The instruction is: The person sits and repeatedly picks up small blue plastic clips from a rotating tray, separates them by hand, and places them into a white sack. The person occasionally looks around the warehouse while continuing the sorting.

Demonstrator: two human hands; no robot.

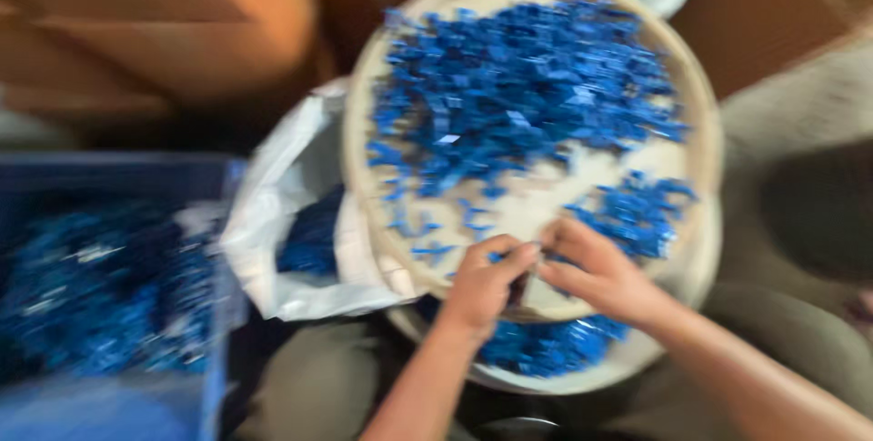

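A round pale tray (696,132) rests on my lap, heaped with several small blue plastic pieces (518,86). A smaller clump of blue pieces (637,214) lies at its right side. My left hand (482,282) and my right hand (596,268) meet at the tray's near rim, fingertips pinched together over something small. The frame is blurred, so I cannot make out what sits between the fingers. A second round container (627,364) under the tray holds more blue pieces (546,350).
A white plastic bag (273,214) with blue pieces inside lies left of the tray. A blue crate (214,377) at the far left holds several more blue pieces. Brown cardboard boxes (155,23) stand behind. My knees show below.
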